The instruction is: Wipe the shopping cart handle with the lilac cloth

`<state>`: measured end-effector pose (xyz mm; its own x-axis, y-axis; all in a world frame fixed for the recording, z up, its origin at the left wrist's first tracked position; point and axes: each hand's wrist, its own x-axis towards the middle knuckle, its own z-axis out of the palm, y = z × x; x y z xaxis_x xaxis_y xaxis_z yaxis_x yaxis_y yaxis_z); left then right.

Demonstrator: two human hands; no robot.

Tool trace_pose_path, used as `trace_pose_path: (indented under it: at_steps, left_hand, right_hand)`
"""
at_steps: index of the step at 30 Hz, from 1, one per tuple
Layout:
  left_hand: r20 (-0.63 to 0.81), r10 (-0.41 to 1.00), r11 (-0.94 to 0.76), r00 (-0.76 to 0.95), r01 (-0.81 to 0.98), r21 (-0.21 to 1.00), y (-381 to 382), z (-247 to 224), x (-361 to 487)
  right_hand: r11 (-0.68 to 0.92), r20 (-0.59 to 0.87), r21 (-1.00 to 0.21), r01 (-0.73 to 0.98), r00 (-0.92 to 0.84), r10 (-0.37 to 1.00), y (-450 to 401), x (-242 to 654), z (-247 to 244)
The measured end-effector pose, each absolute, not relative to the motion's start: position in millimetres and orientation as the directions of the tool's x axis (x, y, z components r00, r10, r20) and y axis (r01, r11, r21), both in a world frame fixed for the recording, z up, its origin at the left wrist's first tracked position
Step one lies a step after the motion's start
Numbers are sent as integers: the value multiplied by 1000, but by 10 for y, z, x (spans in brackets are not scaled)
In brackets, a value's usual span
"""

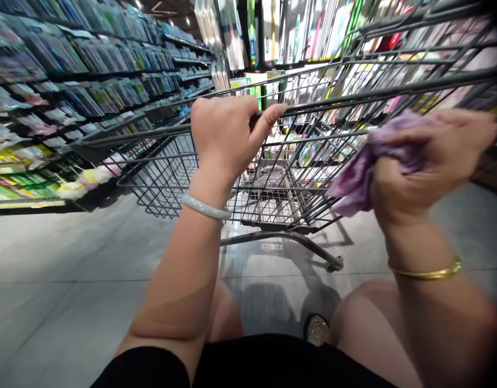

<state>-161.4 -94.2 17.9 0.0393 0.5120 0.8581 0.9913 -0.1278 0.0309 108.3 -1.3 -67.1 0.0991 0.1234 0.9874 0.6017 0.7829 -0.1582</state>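
A dark wire shopping cart (268,194) stands tilted across the view in front of me. My left hand (228,129) is closed around a bar on the cart's upper edge, its thumb lying along the rail. In my right hand (426,156) a crumpled purple cloth (356,183) is bunched, with its loose end hanging to the left. That hand is at the cart's right side; whether it also touches a bar I cannot tell. Below the basket a curved leg with a caster wheel (335,263) shows.
Shelves (123,70) packed with hanging goods run along the left. More packaged goods (297,37) hang on a rack behind the cart. Grey tiled floor (70,302) lies underneath. My knees and a glittery shoe (317,330) are at the bottom.
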Motion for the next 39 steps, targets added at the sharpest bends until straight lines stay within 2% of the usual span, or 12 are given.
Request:
trace_pose_path:
  at_steps: [3, 5, 13, 18, 21, 24, 27, 30, 32, 35, 37, 39]
  left_hand:
    - [862, 504, -157, 55, 987, 28, -946, 179, -1629]
    - [860, 506, -150, 59, 988, 21, -950, 181, -1630]
    - [818, 575, -57, 1, 998, 39, -966, 203, -1584]
    - [810, 586, -91, 5, 994, 60, -969, 205, -1596]
    - [831, 556, -102, 25, 994, 39, -969, 203, -1607]
    - [842, 538, -104, 41, 994, 18, -972, 201, -1607]
    - [838, 545, -107, 40, 994, 22, -977, 203, -1602]
    - [826, 563, -112, 30, 993, 40, -979, 206, -1600]
    - [820, 572, -117, 25, 992, 52, -978, 208, -1602]
    - [825, 565, -126, 23, 990, 59, -974, 202, -1606]
    - [839, 544, -128, 26, 990, 52, -971, 192, -1607]
    - [851, 524, -131, 34, 991, 41, -969, 180, -1607]
  right_hand:
    - [833, 997, -60, 550, 1, 71, -197, 836, -719]
    - [840, 997, -48, 541, -29, 76, -244, 801, -704]
    - [810, 990, -127, 573, 126, 66, -62, 1067, -602]
    - [823, 992, -37, 567, -81, 100, -251, 717, -827]
    - [832, 982, 71, 549, -186, 39, -309, 674, -803]
    - [822, 993, 66, 566, -119, 2, -270, 814, -641]
    - [807, 999, -43, 588, 18, 40, -210, 921, -534]
    - [801, 994, -113, 589, 59, 97, -208, 843, -601]
    - [808, 994, -75, 585, -21, 108, -239, 726, -691]
    - [818, 985, 64, 572, -168, 40, -293, 610, -739]
    - [828, 990, 86, 555, -144, -6, -310, 627, -674]
    - [829, 999, 42, 558, -43, -22, -305, 695, -569]
